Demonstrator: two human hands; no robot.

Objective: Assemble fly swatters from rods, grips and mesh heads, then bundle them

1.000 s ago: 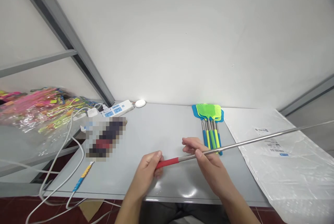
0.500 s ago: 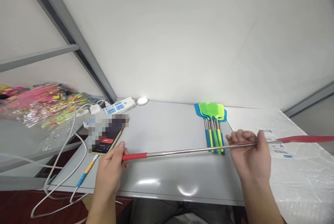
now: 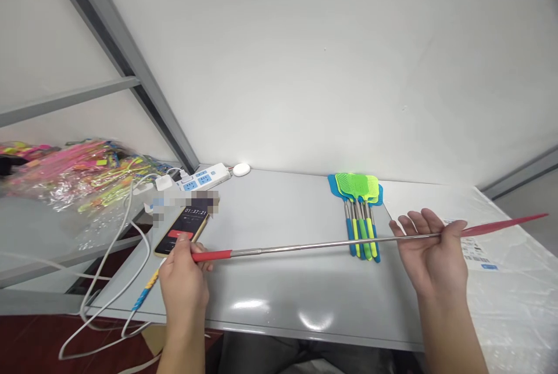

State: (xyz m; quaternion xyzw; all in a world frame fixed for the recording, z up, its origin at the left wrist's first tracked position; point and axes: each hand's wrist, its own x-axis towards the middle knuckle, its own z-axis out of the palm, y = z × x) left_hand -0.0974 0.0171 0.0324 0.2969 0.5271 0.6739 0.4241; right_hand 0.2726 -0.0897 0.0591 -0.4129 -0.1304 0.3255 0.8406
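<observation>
A red fly swatter with an extended metal shaft (image 3: 305, 246) spans the view, held nearly level above the table. My left hand (image 3: 183, 275) is closed around its red handle (image 3: 213, 255), near the phone (image 3: 185, 228). At the other end, my right hand (image 3: 436, 257) faces palm up, thumb across the shaft just before the red head (image 3: 501, 225), other fingers loosely spread. The head appears nearly edge-on. Behind the shaft, several blue, green and yellow fly swatters (image 3: 358, 188) lie stacked together, handles toward me.
A power strip (image 3: 204, 178) and a white round device (image 3: 241, 170) lie at the back left. White cables (image 3: 93, 269) loop over the left edge. Plastic-bagged colourful items (image 3: 87, 176) sit beyond the frame. Clear plastic wrap (image 3: 514, 292) and a label cover the right side.
The red swatter has shifted left, its head end rising slightly. My right hand has slid along the shaft closer to the head, its fingers spreading more. My left hand has moved slightly left.
</observation>
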